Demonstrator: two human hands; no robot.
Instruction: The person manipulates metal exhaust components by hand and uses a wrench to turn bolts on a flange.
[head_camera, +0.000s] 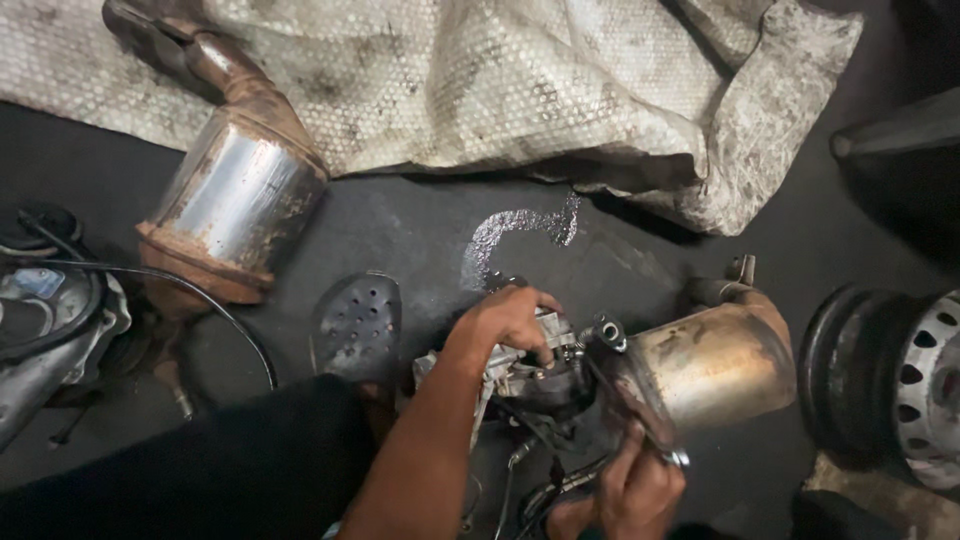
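Turbocharger assembly (545, 375), joined to a rusty canister (715, 365), needs steadying: left hand (510, 320) grips its top housing, right hand (630, 490) clasps the near flange; keep both firm.

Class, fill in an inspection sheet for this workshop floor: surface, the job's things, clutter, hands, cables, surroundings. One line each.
Surface: dark floor, shiny wet streak.
Job's things: metal assembly joined to a rusty canister.
Clutter: second canister with pipe, perforated sandal.
Hands: left hand grips the assembly's top; right hand holds its lower edge.
Cables: black cable curving across floor; thin wires under the assembly.
Surroundings: dirty woven sheet, wheel, engine part.
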